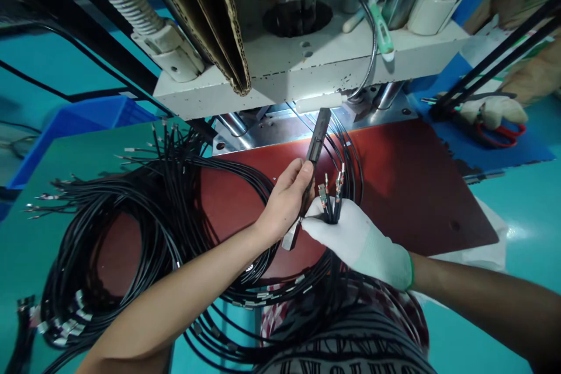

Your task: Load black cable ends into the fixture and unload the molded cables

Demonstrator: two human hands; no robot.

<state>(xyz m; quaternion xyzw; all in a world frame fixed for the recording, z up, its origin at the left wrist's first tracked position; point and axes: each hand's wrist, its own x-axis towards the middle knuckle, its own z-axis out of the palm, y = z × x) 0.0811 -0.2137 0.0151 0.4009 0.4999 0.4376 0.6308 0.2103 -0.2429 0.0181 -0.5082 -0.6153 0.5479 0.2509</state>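
Observation:
My bare left hand (284,197) is closed around a long dark metal bar (319,133) with a slot along it. The bar slants away from me, its far end by the lit opening of the press. In a white glove, my right hand (357,239) grips a bunch of black cables (337,205); their metal-tipped ends stick up above the thumb. The gloved fingertips are close to the bar's near end, and I cannot tell whether they touch it. Large coils of black cable (162,216) lie to the left of my hands.
A press with a white plate (280,90) stands in front, over a red-brown board (421,187). Folded cardboard (234,41) hangs from it, and a green-handled tool (382,32) rests on the plate. Red-handled scissors (504,135) lie at right; a blue bin (83,120) is at left.

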